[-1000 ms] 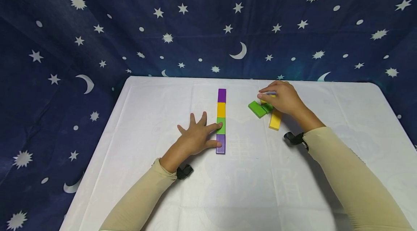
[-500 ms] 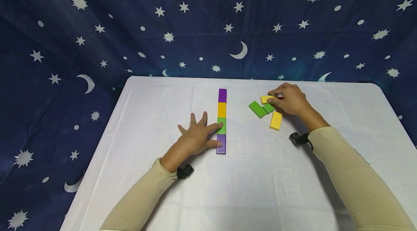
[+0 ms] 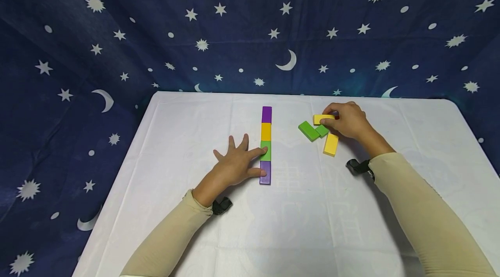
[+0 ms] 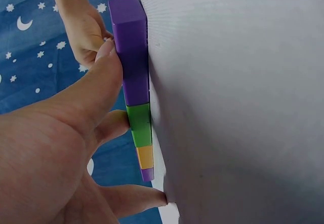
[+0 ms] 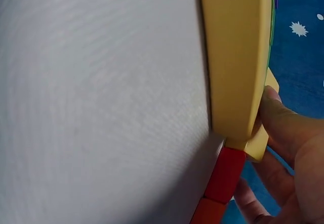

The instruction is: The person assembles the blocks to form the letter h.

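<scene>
A straight row of blocks lies mid-table: purple, yellow, green, purple. My left hand lies flat with fingers spread. Its thumb and forefinger touch the left side of the near green and purple blocks; the left wrist view shows the thumb against the purple block. My right hand pinches a yellow block in a loose cluster at the right. In the right wrist view its fingers curl round that block, beside a red block.
In the cluster lie two green blocks and another yellow block. The white cloth-covered table ends at a dark blue star-and-moon curtain behind and at both sides.
My right hand slid a little to the right, uncovering the yellow block at the back of the cluster, and now pinches it. The left hand and the row have stayed put.
</scene>
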Tool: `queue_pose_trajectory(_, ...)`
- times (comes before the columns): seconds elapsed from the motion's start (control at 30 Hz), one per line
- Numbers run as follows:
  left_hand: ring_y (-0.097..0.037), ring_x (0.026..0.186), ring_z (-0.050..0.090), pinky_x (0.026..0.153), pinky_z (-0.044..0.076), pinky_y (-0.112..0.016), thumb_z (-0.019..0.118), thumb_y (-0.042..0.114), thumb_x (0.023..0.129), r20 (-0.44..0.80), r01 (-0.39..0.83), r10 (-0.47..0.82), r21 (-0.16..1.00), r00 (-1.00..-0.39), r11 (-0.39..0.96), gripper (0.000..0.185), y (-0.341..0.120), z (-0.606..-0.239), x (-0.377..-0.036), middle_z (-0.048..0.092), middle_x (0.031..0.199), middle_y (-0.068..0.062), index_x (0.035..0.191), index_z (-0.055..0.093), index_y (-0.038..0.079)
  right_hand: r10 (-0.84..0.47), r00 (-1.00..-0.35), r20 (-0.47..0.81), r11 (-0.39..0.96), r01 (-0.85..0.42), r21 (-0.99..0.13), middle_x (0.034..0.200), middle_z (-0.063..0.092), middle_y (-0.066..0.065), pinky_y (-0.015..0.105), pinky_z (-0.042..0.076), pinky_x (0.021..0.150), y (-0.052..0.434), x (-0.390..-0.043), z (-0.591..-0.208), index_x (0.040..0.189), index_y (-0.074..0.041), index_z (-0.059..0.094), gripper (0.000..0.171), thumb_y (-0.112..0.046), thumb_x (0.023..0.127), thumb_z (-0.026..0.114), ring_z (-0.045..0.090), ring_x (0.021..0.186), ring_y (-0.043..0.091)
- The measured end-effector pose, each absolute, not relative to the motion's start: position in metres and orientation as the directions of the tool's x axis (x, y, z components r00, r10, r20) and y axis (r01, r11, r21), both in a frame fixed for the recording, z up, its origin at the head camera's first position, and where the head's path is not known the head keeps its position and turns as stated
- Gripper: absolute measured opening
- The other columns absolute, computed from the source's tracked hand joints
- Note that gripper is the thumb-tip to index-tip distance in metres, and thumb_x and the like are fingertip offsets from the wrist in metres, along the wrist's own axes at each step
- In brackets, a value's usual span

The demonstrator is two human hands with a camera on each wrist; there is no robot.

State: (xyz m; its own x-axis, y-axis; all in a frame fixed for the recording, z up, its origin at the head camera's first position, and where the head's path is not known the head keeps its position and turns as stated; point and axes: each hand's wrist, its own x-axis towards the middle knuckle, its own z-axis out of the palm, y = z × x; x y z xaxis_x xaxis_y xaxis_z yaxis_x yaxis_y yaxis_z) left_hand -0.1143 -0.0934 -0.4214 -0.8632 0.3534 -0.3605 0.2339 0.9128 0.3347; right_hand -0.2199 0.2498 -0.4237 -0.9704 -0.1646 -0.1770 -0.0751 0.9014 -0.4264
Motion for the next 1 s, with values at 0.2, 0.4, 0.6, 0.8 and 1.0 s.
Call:
queue_pose_trajectory(0.2,-0.059,0.152,0.003,0.100,0.012,-0.092,0.070,0.063,0.086,-0.362,0.234,0.356,0.337,-0.862,0.912,0.071,-0.093,-0.422,-0.114,0.015,0.171,-0.017,0.151,0.047,0.045,-0.161,-0.974,-0.158,0.896,-0.077,-0.438,0.115,0.069,0.014,0.066,0.031,0.098,0.248,-0.218,-0.422,0.117,-0.014,0.068,0.028,-0.032,0.096,0.073,0.047,0.115,0.038)
queue_pose_trajectory(0.4,-0.059,0.152,0.004,0.100,0.012,-0.092,0.070,0.064,0.086,-0.359,0.237,0.356,0.335,-0.863,0.912,0.071,-0.093,-0.422,-0.115,0.015,0.171,-0.017,0.150,0.047,0.046,-0.206,-0.975,-0.082,0.894,-0.153,-0.422,0.120,0.070,0.016,0.065,0.035,0.098,0.247,-0.217,-0.420,0.128,-0.012,0.071,0.036,-0.028,0.096,0.073,0.052,0.116,0.038)
queue_pose_trajectory(0.6,-0.059,0.152,0.003,0.099,0.012,-0.092,0.070,0.064,0.085,-0.359,0.232,0.354,0.340,-0.864,0.911,0.071,-0.093,-0.423,-0.115,0.015,0.171,-0.017,0.150,0.047,0.046,-0.210,-0.978,-0.010,0.854,-0.179,-0.488,0.118,0.072,0.018,0.058,0.044,0.098,0.244,-0.212,-0.413,0.120,-0.010,0.073,0.026,-0.021,0.095,0.073,0.059,0.113,0.038)
queue_pose_trajectory(0.8,-0.059,0.152,0.002,0.100,0.011,-0.092,0.071,0.063,0.085,-0.361,0.226,0.351,0.346,-0.864,0.911,0.071,-0.093,-0.421,-0.114,0.015,0.171,-0.017,0.150,0.048,0.045,-0.201,-0.979,0.013,0.805,-0.173,-0.568,0.107,0.074,0.014,0.047,0.055,0.086,0.235,-0.200,-0.403,0.115,-0.010,0.073,0.024,-0.021,0.094,0.076,0.063,0.101,0.031)
queue_pose_trajectory(1.0,-0.059,0.152,0.002,0.100,0.011,-0.092,0.071,0.063,0.086,-0.364,0.225,0.351,0.345,-0.863,0.911,0.071,-0.094,-0.421,-0.114,0.014,0.171,-0.018,0.150,0.048,0.045,-0.177,-0.984,-0.019,0.789,-0.130,-0.601,0.101,0.072,0.012,0.036,0.049,0.076,0.230,-0.185,-0.397,0.116,-0.010,0.070,0.030,-0.026,0.092,0.077,0.063,0.096,0.028)
